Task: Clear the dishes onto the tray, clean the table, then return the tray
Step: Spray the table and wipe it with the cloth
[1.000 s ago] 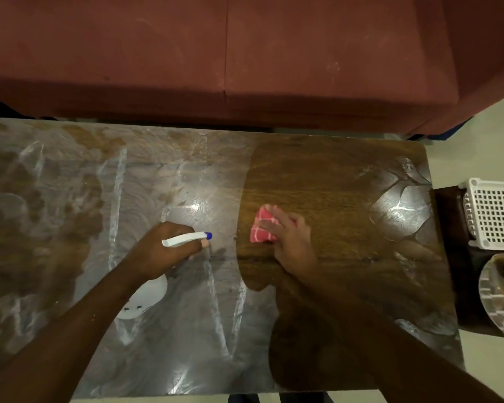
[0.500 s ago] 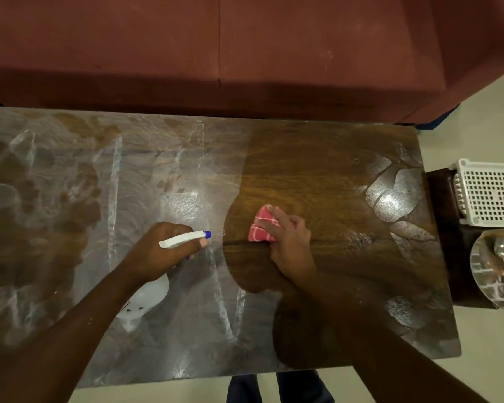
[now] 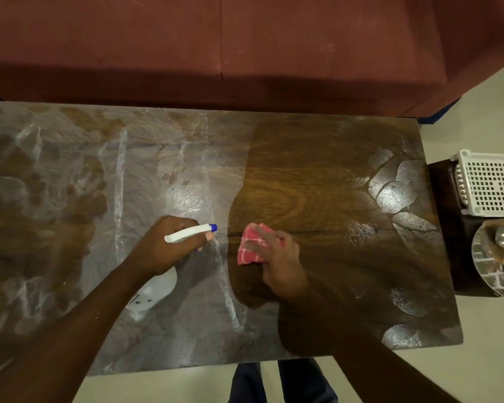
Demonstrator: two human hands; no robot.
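My left hand (image 3: 163, 245) grips a white spray bottle (image 3: 154, 292) with a blue nozzle tip, held just above the middle of the wooden table (image 3: 317, 175). Beside it, my right hand (image 3: 277, 260) presses a folded red checked cloth (image 3: 252, 242) flat on the tabletop. The table's left half is covered in whitish wet streaks; a dark, wiped patch lies around and behind the cloth. Lighter film patches remain along the right edge.
A maroon sofa (image 3: 245, 48) runs along the table's far side. At the right, a small dark stand (image 3: 442, 199) carries a white perforated basket (image 3: 492, 184) and a round tray with glassware (image 3: 498, 257). My legs show below the near edge.
The view has shifted slightly, so the table sits lower and further left in frame. Both hands stay almost in place; the cloth has slid a little toward the left on the table.
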